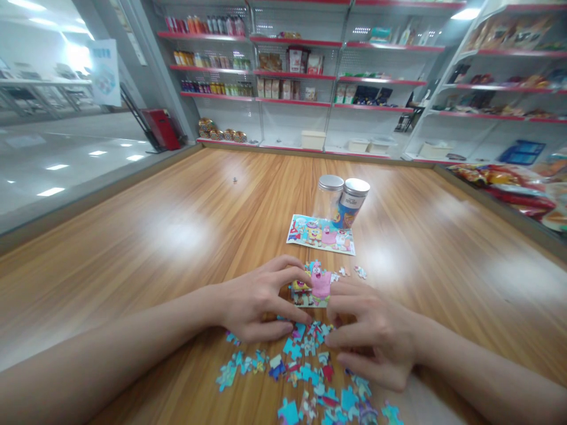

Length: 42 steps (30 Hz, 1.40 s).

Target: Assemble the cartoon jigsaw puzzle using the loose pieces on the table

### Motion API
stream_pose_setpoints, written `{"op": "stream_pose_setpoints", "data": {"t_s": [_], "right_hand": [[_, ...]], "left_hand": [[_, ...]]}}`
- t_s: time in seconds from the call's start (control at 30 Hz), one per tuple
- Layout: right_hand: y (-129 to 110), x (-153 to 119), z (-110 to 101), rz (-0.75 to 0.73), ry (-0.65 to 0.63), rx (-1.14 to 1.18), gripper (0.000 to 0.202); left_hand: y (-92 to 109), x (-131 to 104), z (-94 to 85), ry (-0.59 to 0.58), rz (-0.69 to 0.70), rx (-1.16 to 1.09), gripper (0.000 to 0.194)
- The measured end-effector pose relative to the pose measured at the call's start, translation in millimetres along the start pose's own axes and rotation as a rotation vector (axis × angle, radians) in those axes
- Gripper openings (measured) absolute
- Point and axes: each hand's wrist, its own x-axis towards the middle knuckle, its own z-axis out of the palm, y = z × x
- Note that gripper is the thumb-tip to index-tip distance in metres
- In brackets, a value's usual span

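Observation:
A partly joined jigsaw puzzle (321, 286) with a pink starfish and a yellow cartoon figure lies on the wooden table. Over its left side rests my left hand (266, 298), fingers spread, with nothing visible in it. My right hand (372, 327) is at the puzzle's right edge, its fingers bent and apart above the loose pieces. No piece shows in its fingers. Loose jigsaw pieces (309, 373), mostly light blue, are scattered below both hands. A few more pieces (360, 272) sit beyond the right hand. Behind the puzzle lies a picture card (321, 234) with the cartoon figures.
Two clear jars with silver lids, one plain (329, 198) and one labelled (353, 203), stand behind the card. The wooden table (177, 236) stretches to shelves (292, 74) stocked with goods. Packaged snacks (509, 183) lie beyond the right edge.

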Motion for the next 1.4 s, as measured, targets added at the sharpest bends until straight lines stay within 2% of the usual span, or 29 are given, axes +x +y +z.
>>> {"op": "stream_pose_setpoints", "data": {"t_s": [0.17, 0.37, 0.7, 0.93, 1.4], "right_hand": [[1.8, 0.5, 0.6, 0.017, 0.067, -0.001, 0.015], [2.2, -0.9, -0.5, 0.022, 0.061, 0.035, 0.014], [4.1, 0.6, 1.6, 0.029, 0.04, 0.0, 0.03], [3.6, -0.9, 1.4, 0.021, 0.038, -0.023, 0.019], [4.3, 0.2, 0.3, 0.001, 0.065, 0.072, 0.012]], "left_hand": [[0.6, 0.0, -3.3, -0.04, 0.073, -0.02, 0.028], [0.4, 2.2, -2.9, -0.006, 0.064, -0.023, 0.028], [-0.8, 1.4, -1.0, -0.022, 0.061, -0.01, 0.038], [-0.6, 1.4, 0.5, -0.012, 0.04, 0.009, 0.038], [-0.4, 1.1, 0.0, -0.007, 0.028, 0.01, 0.037]]}}
